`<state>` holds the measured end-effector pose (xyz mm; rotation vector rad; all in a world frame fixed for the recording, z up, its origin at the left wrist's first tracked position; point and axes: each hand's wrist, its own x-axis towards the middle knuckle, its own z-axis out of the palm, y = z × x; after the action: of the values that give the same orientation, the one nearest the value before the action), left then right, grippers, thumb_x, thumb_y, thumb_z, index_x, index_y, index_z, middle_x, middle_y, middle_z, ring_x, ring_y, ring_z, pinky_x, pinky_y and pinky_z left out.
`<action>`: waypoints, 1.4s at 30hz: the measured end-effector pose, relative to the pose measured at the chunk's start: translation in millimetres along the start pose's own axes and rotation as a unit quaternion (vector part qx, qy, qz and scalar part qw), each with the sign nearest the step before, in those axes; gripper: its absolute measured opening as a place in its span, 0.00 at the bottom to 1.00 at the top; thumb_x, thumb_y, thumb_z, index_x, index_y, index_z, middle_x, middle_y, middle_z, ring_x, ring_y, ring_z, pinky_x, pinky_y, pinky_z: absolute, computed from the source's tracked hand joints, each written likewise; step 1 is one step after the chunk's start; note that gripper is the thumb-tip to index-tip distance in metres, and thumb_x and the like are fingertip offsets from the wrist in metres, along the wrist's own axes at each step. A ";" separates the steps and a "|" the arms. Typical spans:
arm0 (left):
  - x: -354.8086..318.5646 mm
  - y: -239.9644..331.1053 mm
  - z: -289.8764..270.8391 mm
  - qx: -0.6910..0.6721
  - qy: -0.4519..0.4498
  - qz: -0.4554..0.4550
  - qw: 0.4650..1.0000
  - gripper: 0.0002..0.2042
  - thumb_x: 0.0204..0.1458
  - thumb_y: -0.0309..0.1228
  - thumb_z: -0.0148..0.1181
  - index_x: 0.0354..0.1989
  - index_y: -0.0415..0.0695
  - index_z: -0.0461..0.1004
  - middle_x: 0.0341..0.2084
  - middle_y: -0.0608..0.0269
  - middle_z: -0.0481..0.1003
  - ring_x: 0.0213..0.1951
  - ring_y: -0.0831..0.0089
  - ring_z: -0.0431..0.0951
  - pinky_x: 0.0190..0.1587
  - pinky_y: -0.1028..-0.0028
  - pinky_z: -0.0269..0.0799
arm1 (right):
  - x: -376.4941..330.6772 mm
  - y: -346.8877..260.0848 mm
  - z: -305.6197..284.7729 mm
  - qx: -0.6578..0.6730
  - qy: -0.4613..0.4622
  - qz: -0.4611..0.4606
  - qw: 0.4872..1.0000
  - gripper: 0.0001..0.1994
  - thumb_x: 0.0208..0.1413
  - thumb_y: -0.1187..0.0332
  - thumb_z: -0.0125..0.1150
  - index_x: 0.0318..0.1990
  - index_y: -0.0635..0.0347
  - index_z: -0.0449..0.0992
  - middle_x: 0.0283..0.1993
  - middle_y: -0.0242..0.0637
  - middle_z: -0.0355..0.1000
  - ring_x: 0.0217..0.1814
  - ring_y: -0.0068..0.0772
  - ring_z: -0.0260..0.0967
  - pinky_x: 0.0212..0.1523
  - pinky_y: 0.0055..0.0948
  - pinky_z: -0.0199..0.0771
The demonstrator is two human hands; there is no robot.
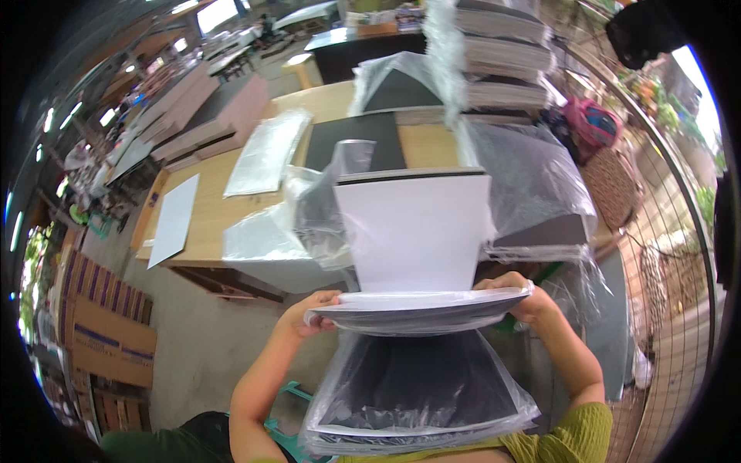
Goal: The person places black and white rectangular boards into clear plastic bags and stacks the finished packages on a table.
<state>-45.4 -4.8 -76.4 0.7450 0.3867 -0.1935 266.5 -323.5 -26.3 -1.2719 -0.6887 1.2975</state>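
Between my two hands I hold a plastic-wrapped stack of sheets point(421, 312), dark underneath and bowed a little downward. My left hand point(312, 312) grips its left end, and my right hand point(525, 297) grips its right end; the fingertips are partly hidden. Just beyond it, a white sheet stack point(417, 224) with a dark layer at its far edge reaches toward the table; its near end is hidden behind the wrapped stack. Below my hands, close to my body, lies another stack of black sheets in clear plastic point(417, 378).
The wooden table point(332, 100) bears clear plastic bags point(324, 208), a dark sheet point(355, 139) and a white sheet point(176, 220). Tall wrapped stacks point(505, 54) rise at the far right beside a wire fence point(679, 255). Cardboard boxes point(112, 339) stand at left.
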 end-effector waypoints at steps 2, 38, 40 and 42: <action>-1.7 -25.6 -23.6 -0.049 0.012 -0.025 0.998 0.09 0.54 0.36 0.57 0.35 0.44 0.72 0.28 0.72 0.73 0.23 0.84 0.70 0.25 0.81 0.67 | -0.6 20.0 5.0 -0.020 0.014 -0.022 0.999 0.12 0.47 0.69 0.62 0.35 0.71 0.79 0.40 0.46 0.74 0.39 0.34 0.70 0.42 0.29 0.68; 72.2 -91.2 -102.6 0.391 0.228 -0.028 0.891 0.11 0.49 0.31 0.63 0.37 0.41 0.72 0.21 0.71 0.71 0.16 0.86 0.61 0.18 0.84 0.56 | 52.9 236.2 -78.2 0.032 0.208 0.189 0.959 0.15 0.38 0.76 0.69 0.38 0.61 0.77 0.23 0.31 0.68 0.23 0.22 0.60 0.20 0.24 0.55; 74.2 -86.3 -88.4 0.526 0.189 -0.003 0.829 0.10 0.52 0.34 0.61 0.37 0.41 0.72 0.20 0.72 0.69 0.16 0.85 0.60 0.18 0.84 0.56 | 57.4 239.2 -80.8 0.012 0.223 0.175 0.959 0.15 0.38 0.76 0.69 0.38 0.61 0.77 0.22 0.31 0.68 0.23 0.22 0.61 0.19 0.25 0.55; 79.6 -93.2 -70.6 0.368 0.233 0.008 0.900 0.09 0.54 0.36 0.58 0.35 0.44 0.72 0.18 0.74 0.67 0.15 0.86 0.58 0.17 0.84 0.53 | 60.1 242.9 -83.0 -0.002 0.248 0.157 0.956 0.15 0.38 0.77 0.68 0.37 0.61 0.76 0.23 0.32 0.69 0.23 0.23 0.61 0.19 0.26 0.55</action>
<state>-20.6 -26.0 -214.1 1.5547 0.7813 -0.1423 282.4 -337.7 -289.2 -1.6772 -0.1352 1.1507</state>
